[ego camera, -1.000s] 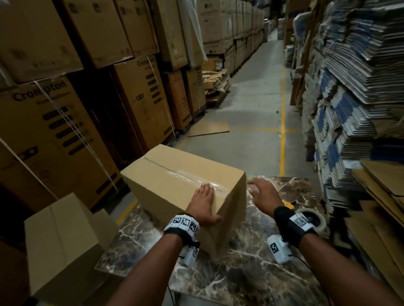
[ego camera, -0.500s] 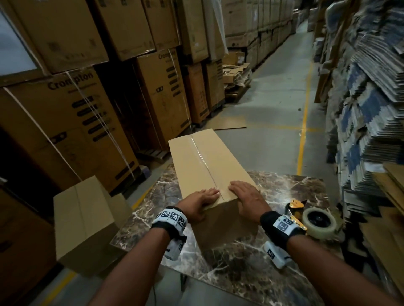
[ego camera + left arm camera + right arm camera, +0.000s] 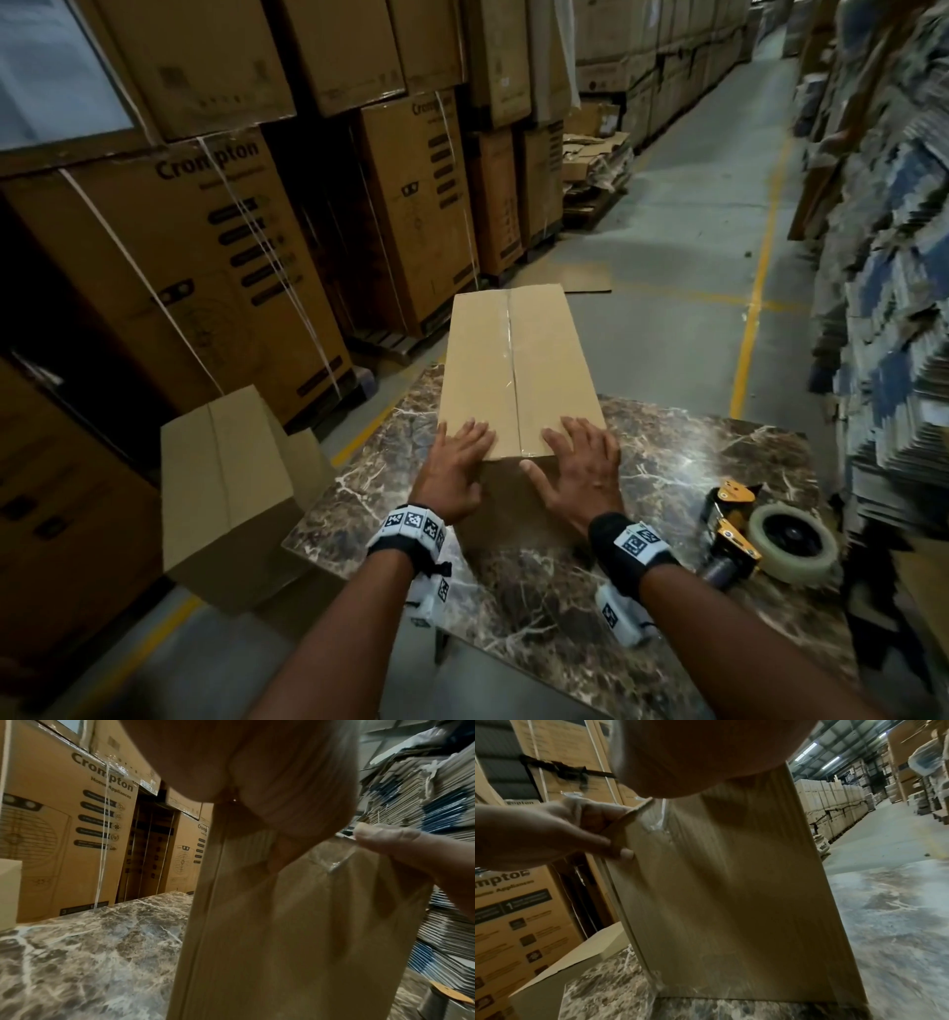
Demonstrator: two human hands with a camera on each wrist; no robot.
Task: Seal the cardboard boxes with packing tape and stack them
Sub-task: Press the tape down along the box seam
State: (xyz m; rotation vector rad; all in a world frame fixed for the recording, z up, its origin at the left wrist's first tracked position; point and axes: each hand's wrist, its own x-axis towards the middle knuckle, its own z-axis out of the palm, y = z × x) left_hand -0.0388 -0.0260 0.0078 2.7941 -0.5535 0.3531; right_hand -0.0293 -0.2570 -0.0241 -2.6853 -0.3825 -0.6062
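A plain cardboard box (image 3: 513,370) lies on the marble table (image 3: 678,462), its long side pointing away from me. Clear tape runs along its top seam and over the near end (image 3: 654,825). My left hand (image 3: 457,462) lies flat on the near left corner of the top, thumb down the near face. My right hand (image 3: 580,462) lies the same way on the near right corner. The wrist views show the box's near face (image 3: 295,923) close up under each palm. A yellow tape dispenser (image 3: 734,534) with its roll lies on the table right of my right wrist.
A second plain box (image 3: 226,488) stands beside the table's left edge. Tall stacks of printed cartons (image 3: 205,246) line the left. Piles of flat cardboard (image 3: 883,308) line the right. A concrete aisle with a yellow line (image 3: 755,308) runs ahead.
The box has turned from lying across to pointing away from me. My right hand came off the table onto the box top, and both hands now sit at its near end.
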